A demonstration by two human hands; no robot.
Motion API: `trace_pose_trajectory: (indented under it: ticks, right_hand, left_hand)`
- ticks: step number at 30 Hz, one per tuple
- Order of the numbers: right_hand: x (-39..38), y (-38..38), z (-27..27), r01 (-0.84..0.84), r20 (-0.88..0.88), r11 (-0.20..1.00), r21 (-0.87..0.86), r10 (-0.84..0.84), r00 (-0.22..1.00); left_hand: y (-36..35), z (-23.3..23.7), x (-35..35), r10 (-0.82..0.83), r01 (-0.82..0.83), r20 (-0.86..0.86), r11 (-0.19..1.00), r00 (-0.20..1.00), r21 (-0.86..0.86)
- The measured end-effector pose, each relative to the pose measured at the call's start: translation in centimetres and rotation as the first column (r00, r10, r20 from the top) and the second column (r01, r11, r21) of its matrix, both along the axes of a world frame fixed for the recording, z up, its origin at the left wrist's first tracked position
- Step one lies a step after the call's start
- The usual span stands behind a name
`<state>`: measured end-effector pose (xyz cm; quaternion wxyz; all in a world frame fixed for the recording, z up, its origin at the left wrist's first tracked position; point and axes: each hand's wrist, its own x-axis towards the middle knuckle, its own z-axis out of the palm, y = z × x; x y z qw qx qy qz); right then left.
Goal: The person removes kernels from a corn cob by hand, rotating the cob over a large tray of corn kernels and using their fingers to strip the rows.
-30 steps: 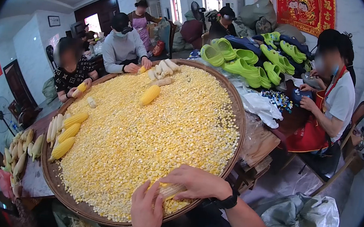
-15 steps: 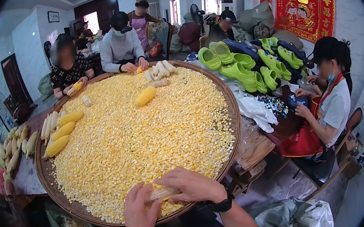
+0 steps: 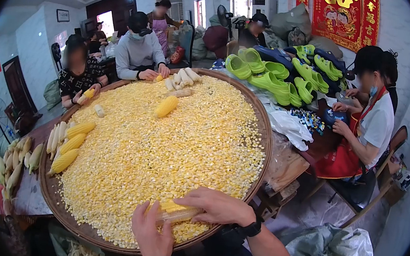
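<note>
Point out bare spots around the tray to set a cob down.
Bare: left table, between tray and unhusked ears; narrow tray margin below the three yellow ears. Crowded: tray middle, covered in kernels, and the far edge with stripped cobs; green clogs pile up beyond its far-right rim.

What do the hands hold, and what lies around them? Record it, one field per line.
Held: partly stripped, yellow-and-whitish corn cob
Left hand: on the cob's left end
Right hand: on its right end
Beneath: loose yellow corn kernels covering most of a large, round, brown tray
Tray's left side: three yellow corn cobs beside slim, whitish, stripped cobs
Beyond tray, right: heaped lime-green clogs
</note>
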<state>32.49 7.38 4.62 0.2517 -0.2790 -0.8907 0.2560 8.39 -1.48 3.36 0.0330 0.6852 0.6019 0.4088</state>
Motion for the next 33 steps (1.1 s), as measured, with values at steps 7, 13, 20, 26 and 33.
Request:
trace_pose_trajectory:
  ticks: [7, 13, 20, 26, 33]
  right_hand:
    - [0.0, 0.0, 0.2, -0.004, 0.015, 1.000, -0.004, 0.004, 1.000]
    - [0.1, 0.5, -0.6, -0.050, -0.044, 0.998, 0.037, 0.052, 0.998]
    - [0.1, 0.2, -0.6, -0.028, -0.035, 0.999, 0.036, 0.029, 0.999]
    - [0.0, -0.1, 0.1, -0.032, 0.012, 0.998, 0.054, 0.032, 0.999]
    - [0.1, 0.6, -0.7, -0.050, 0.007, 0.999, 0.008, 0.050, 0.999]
  left_hand:
    - [0.0, 0.1, 0.0, -0.013, 0.016, -0.074, 0.999, 0.997, 0.029]
    - [-0.6, 0.9, 0.5, -0.003, 0.013, 0.098, 0.995, 0.995, -0.095]
    - [-0.2, 0.3, 0.2, -0.049, 0.049, 0.019, 0.999, 0.999, -0.007]
    - [-0.2, 0.5, 0.3, -0.023, 0.023, 0.017, 1.000, 1.000, -0.008]
    - [-0.2, 0.1, 0.2, -0.010, 0.011, 0.032, 1.000, 0.999, -0.016]
